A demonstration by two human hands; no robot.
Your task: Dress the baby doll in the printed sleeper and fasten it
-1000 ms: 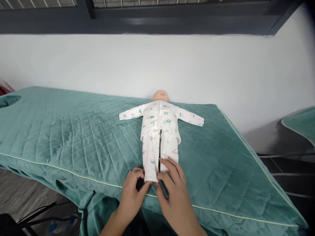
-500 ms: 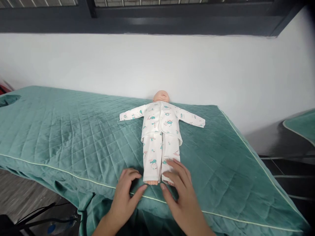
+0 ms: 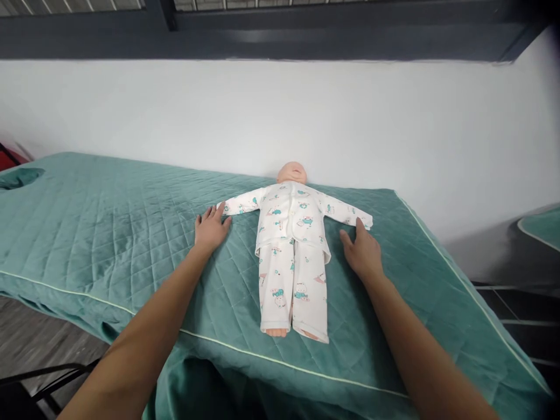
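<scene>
A baby doll (image 3: pixel 292 173) lies on its back on a green quilted cover (image 3: pixel 131 233), arms stretched to both sides. It wears a white printed long-sleeved top (image 3: pixel 291 216) and matching trousers (image 3: pixel 276 286), with toes showing below the left-hand trouser leg. My left hand (image 3: pixel 210 227) is open, its fingertips at the end of the sleeve on the left. Beside the cuff of the sleeve on the right is my right hand (image 3: pixel 364 248), open, with the index finger extended to the fabric. Neither hand grasps anything.
Behind the bed rises a white wall (image 3: pixel 175 116) below a dark window frame (image 3: pixel 284 35). Another green-covered surface (image 3: pixel 545 226) stands at the right edge. Dark metal legs (image 3: pixel 48 376) show at the lower left, over the grey floor.
Both hands have moved from the trouser hems up and outward to the sleeve ends. The right-hand trouser leg now lies flatter and angled slightly outward. The view has shifted slightly.
</scene>
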